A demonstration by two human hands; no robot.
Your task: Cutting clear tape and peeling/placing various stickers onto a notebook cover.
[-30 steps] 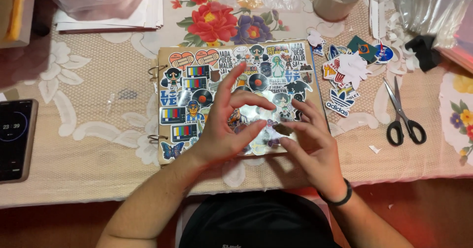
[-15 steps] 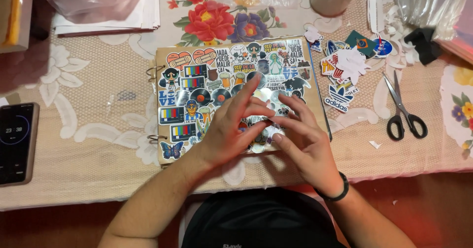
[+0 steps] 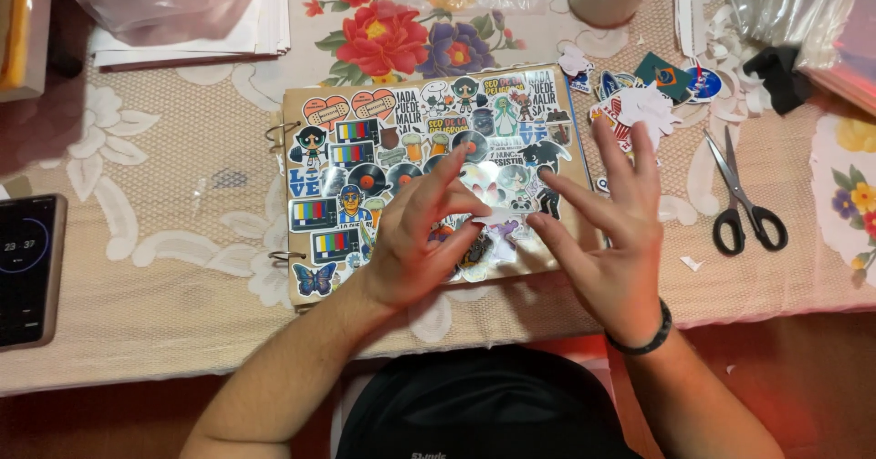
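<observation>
Left hand (image 3: 415,240) pressed fingers-down on a pale sticker (image 3: 500,231) near the lower edge of the sticker-covered ring-bound album (image 3: 310,286), nothing gripped. Right hand (image 3: 610,231) at 3 o'clock, fingers spread wide, index tip beside the sticker. Loose stickers (image 3: 639,103) at 1 o'clock; scissors (image 3: 744,203) further right; phone (image 3: 27,272) at 9 o'clock on the worktop (image 3: 137,322).
</observation>
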